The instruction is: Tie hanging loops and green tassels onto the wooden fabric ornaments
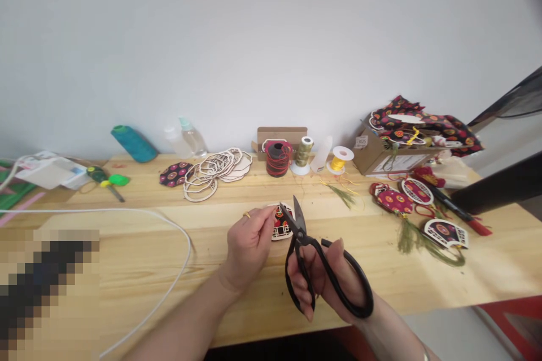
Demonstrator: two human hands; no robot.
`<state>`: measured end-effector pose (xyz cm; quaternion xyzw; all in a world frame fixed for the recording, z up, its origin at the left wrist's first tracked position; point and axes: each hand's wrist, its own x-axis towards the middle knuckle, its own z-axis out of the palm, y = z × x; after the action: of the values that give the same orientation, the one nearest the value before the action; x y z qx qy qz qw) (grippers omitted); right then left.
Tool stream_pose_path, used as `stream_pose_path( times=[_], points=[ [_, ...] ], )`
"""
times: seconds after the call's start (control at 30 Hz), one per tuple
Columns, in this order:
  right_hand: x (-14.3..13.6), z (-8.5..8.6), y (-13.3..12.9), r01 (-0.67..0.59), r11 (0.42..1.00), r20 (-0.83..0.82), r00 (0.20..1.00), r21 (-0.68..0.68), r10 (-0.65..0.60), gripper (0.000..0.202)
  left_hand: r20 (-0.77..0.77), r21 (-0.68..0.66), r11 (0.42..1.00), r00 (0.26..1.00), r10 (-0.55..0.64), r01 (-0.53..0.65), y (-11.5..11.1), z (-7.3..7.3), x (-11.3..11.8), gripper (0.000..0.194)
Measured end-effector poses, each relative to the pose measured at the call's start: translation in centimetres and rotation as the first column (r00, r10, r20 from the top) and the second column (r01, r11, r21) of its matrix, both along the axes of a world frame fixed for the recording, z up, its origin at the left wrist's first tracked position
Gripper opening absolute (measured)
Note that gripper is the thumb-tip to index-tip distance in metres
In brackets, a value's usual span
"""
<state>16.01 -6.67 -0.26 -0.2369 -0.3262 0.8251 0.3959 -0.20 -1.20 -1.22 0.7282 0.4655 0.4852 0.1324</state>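
Observation:
Black-handled scissors [301,237] are in my right hand [317,276], its fingers through the loops. The blades are parted and point up and away, over a small ornament [283,230] with a cream lattice frame and patterned red and black fabric. Just left of the blades, my left hand [253,234] is closed in a pinch at the ornament's left edge. Whatever lies between its fingertips is too small to make out. A ring shows on one finger of that hand.
Cream frames [212,172] and a patterned fabric piece [175,174] lie at the back left. Thread spools [277,159] stand by the wall. Finished ornaments [446,234] and a filled cardboard box [389,155] are at right. A white cable [182,231] curves at left.

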Motion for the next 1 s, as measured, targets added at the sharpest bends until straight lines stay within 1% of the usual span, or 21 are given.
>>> stream_pose_path(
  times=[0.13,0.37,0.63,0.73,0.93,1.0],
  points=[
    [0.02,0.19,0.06,-0.001,0.998,-0.015,1.0,-0.06,0.0,0.076,-0.032,-0.006,1.0,0.999,0.006,-0.006,0.09,-0.03,-0.04,0.022],
    [0.14,0.05,0.04,-0.019,0.999,-0.031,0.999,-0.039,0.018,0.076,-0.054,0.025,1.0,0.999,0.008,-0.007,0.16,0.08,-0.02,0.023],
    [0.29,0.27,0.12,-0.042,0.997,-0.06,0.997,-0.071,0.038,0.079,-0.072,0.088,0.996,0.997,-0.013,0.019,0.17,-0.07,-0.13,0.025],
    [0.48,0.39,0.1,-0.053,0.995,-0.07,0.996,-0.081,0.047,0.079,-0.072,0.079,0.997,0.997,-0.02,0.025,0.14,-0.05,-0.17,0.026],
    [0.5,0.39,0.08,-0.068,0.993,-0.1,0.993,-0.094,0.059,0.081,-0.04,0.003,1.0,0.999,-0.013,0.014,0.1,0.32,-0.07,0.024],
    [0.45,0.37,0.09,-0.074,0.992,-0.114,0.992,-0.105,0.062,0.081,-0.03,-0.003,1.0,0.999,-0.016,0.015,0.07,0.41,-0.02,0.023]
  ],
)
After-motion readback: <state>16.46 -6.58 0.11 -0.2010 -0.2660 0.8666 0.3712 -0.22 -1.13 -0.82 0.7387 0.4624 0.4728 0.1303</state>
